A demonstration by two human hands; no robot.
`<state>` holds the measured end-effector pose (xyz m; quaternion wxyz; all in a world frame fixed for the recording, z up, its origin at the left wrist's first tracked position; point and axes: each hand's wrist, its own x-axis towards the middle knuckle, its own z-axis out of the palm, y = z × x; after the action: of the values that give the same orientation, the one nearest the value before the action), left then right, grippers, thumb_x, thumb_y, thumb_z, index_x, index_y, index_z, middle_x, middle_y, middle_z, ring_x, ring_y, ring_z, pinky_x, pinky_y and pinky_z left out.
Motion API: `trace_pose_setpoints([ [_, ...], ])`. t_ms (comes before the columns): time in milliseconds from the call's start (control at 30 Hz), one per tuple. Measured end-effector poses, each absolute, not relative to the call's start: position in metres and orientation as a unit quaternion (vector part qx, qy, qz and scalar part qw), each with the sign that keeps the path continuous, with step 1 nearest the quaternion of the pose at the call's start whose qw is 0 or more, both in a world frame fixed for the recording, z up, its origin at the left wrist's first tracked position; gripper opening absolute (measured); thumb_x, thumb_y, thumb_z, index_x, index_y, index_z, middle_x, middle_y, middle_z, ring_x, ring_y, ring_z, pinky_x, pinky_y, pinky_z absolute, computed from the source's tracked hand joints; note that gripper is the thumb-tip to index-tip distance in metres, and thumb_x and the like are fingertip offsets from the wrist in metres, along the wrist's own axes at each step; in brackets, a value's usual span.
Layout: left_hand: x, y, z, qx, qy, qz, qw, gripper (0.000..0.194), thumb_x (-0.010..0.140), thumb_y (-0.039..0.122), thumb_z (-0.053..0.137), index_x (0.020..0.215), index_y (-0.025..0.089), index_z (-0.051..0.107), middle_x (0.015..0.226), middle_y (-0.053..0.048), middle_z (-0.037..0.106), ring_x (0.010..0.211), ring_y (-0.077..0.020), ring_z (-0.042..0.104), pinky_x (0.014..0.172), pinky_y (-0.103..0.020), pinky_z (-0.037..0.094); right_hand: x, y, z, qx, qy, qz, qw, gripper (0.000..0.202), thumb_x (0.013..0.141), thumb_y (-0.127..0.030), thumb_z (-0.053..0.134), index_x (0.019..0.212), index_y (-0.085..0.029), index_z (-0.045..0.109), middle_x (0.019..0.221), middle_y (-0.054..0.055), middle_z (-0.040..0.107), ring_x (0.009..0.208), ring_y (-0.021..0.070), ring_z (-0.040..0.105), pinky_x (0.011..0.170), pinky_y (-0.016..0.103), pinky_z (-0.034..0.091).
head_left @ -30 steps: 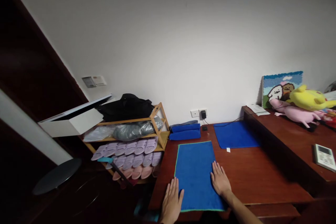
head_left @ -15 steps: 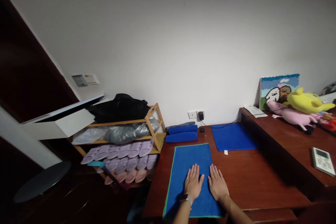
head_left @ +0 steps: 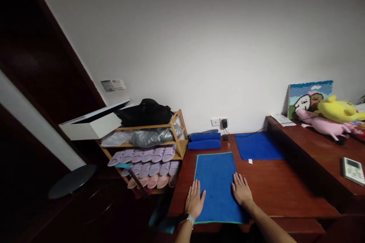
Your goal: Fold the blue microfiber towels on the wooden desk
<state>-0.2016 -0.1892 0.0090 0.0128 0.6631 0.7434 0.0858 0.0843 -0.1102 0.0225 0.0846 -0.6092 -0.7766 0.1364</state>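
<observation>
A blue cloth (head_left: 218, 186) with green edging lies flat on the reddish-brown wooden table (head_left: 282, 186), close to the table's front edge. Flat across the cloth's left edge rests my left hand (head_left: 194, 199), fingers stretched forward, a watch on the wrist. My right hand (head_left: 242, 189) lies with spread fingers along the cloth's right edge. Neither hand grips anything. Behind the cloth, two rolled blue cloths (head_left: 204, 141) sit against the wall. A second blue cloth (head_left: 258, 146) with a white tag is spread out further back on the right.
A wooden rack (head_left: 179, 133) at the left holds several slippers (head_left: 152, 154) and a black bag (head_left: 145, 114). A white box (head_left: 91, 126) juts out beside the bag. On the raised right surface are plush toys (head_left: 325, 123) and a white calculator-like device (head_left: 353, 171). A charger (head_left: 224, 123) is plugged into the wall.
My hands have moved apart, the left one from the middle of the cloth to its left edge, the right one staying near the right edge. The camera view has turned slightly left.
</observation>
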Motion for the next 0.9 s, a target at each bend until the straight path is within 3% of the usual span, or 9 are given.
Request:
trace_pose_setpoints([
  [400, -0.207, -0.186, 0.004, 0.668, 0.739, 0.083, -0.012, 0.068, 0.107, 0.055, 0.023, 0.166, 0.021, 0.024, 0.172, -0.006, 0.027, 0.159, -0.0266, 0.026, 0.13, -0.05, 0.028, 0.078, -0.083, 0.011, -0.609, -0.774, 0.142, 0.1, 0.071, 0.103, -0.043, 0.019, 0.164, -0.006, 0.023, 0.172, 0.009, 0.021, 0.16, 0.0244, 0.017, 0.131, 0.045, 0.013],
  [533, -0.167, -0.153, 0.016, 0.702, 0.703, 0.114, -0.026, 0.064, 0.108, 0.048, 0.019, 0.167, 0.022, 0.019, 0.172, -0.005, 0.027, 0.159, -0.025, 0.025, 0.131, -0.05, 0.027, 0.078, -0.083, 0.011, -0.608, -0.776, 0.139, 0.094, 0.071, 0.103, -0.042, 0.017, 0.164, -0.006, 0.022, 0.172, 0.008, 0.02, 0.16, 0.024, 0.017, 0.131, 0.045, 0.013],
  [733, -0.084, -0.092, 0.016, 0.759, 0.64, 0.119, 0.035, 0.065, 0.108, 0.049, 0.018, 0.166, 0.019, 0.02, 0.172, -0.006, 0.025, 0.159, -0.0235, 0.023, 0.131, -0.047, 0.027, 0.079, -0.081, 0.01, -0.604, -0.777, 0.139, 0.109, 0.069, 0.103, -0.04, 0.021, 0.163, -0.007, 0.027, 0.171, 0.008, 0.022, 0.16, 0.0242, 0.018, 0.131, 0.045, 0.015],
  [900, -0.102, -0.089, 0.01, 0.743, 0.661, 0.094, 0.046, 0.068, 0.107, 0.055, 0.017, 0.165, 0.019, 0.025, 0.172, -0.007, 0.025, 0.159, -0.0246, 0.023, 0.131, -0.048, 0.024, 0.079, -0.08, 0.01, -0.604, -0.777, 0.134, 0.113, 0.068, 0.103, -0.04, 0.021, 0.163, -0.008, 0.029, 0.17, 0.007, 0.023, 0.159, 0.0243, 0.02, 0.131, 0.046, 0.017],
])
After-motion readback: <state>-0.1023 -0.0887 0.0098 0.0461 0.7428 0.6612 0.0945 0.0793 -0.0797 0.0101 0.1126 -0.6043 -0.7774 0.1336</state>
